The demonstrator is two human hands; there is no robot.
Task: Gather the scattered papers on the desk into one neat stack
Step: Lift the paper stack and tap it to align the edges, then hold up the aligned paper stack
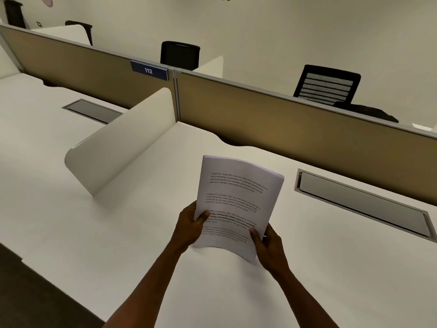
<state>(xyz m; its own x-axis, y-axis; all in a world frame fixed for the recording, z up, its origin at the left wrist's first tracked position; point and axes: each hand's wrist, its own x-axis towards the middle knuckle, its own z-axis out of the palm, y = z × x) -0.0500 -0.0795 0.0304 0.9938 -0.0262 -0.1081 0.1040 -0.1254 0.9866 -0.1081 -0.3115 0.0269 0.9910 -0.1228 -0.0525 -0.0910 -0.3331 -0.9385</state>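
A stack of white printed papers (238,192) is held upright and slightly bowed above the white desk (212,292), its lower edge close to the desktop. My left hand (189,227) grips the stack's lower left side with the thumb across the front page. My right hand (268,247) grips the lower right corner, thumb on the text. The sheets look aligned, with a thick edge showing at the top right. No loose papers lie on the desk in view.
A white curved divider (118,143) stands to the left of the stack. A tan partition (295,119) with a "112" sign (149,71) closes the back. A grey cable hatch (361,202) sits at the right. Black chairs (328,84) stand beyond.
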